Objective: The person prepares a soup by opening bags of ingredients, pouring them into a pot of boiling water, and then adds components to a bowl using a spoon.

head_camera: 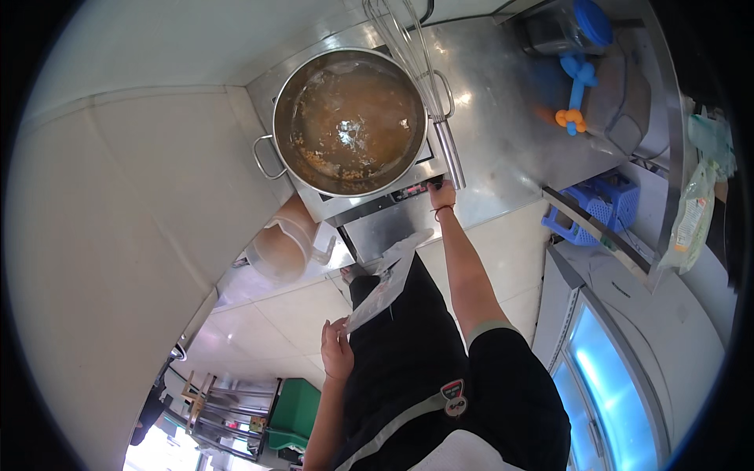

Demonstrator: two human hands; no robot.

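My left hand (338, 348) holds a crumpled clear plastic bag (383, 291) by one end, low in front of my black trousers. At the right end of the control panel (409, 191) of a countertop cooker, my right hand (442, 193) touches the panel with its fingers. On that cooker stands a large two-handled steel pot (353, 122) of brownish liquid, with small yellowish grains or beans gathered along its near side. A big wire whisk (449, 150) leans across the pot's right rim, its steel handle just above my right hand.
A translucent plastic jug (281, 250) stands left below the cooker. Right of the pot runs a steel counter (489, 106) with a blue-lidded container (565, 29) and a balloon figure (576, 88). Blue plastic baskets (589, 206) and a glass-doored fridge (612, 377) are at right.
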